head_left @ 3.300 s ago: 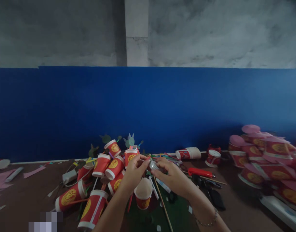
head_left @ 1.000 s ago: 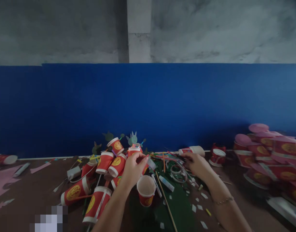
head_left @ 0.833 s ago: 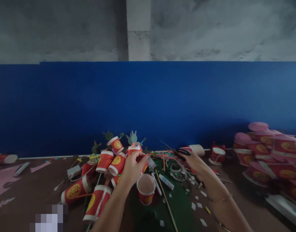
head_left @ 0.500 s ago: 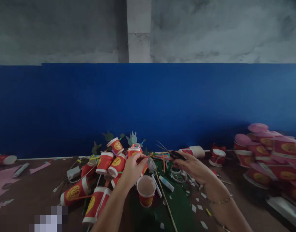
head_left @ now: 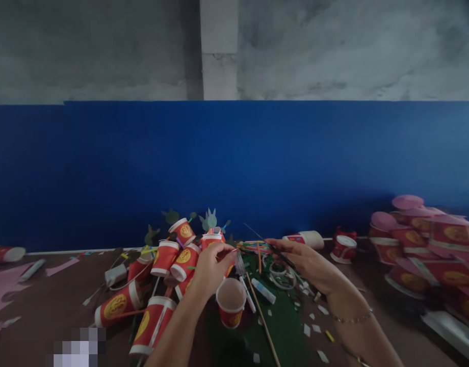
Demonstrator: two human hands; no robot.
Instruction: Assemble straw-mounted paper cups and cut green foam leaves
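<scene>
With thumb and fingers pinched together, my left hand (head_left: 214, 267) is at the right edge of a heap of red paper cups. Just by its fingertips shows a greyish, see-through piece (head_left: 239, 264); what the pinch itself holds is too small to make out. My right hand (head_left: 295, 257) grips dark-handled scissors (head_left: 255, 231), their blades pointing up and left, close together. Below and between the hands, a red paper cup (head_left: 231, 306) stands upright with its mouth toward me. White pens (head_left: 248, 295) and a thin wooden stick (head_left: 265, 323) lie beside it.
Left lie heaped red cups (head_left: 115, 305), a white adapter with a cord (head_left: 115, 274) and pink paper (head_left: 5, 280). Paper scraps (head_left: 307, 330) litter the green mat (head_left: 288, 336). Tape rings (head_left: 282, 275) lie under my right hand. A large stack of cups (head_left: 414, 239) stands at right.
The scissor blades, spread apart before, have come together. My right hand has turned slightly and moved a little to the left. My left hand has stayed nearly in place, still pinched.
</scene>
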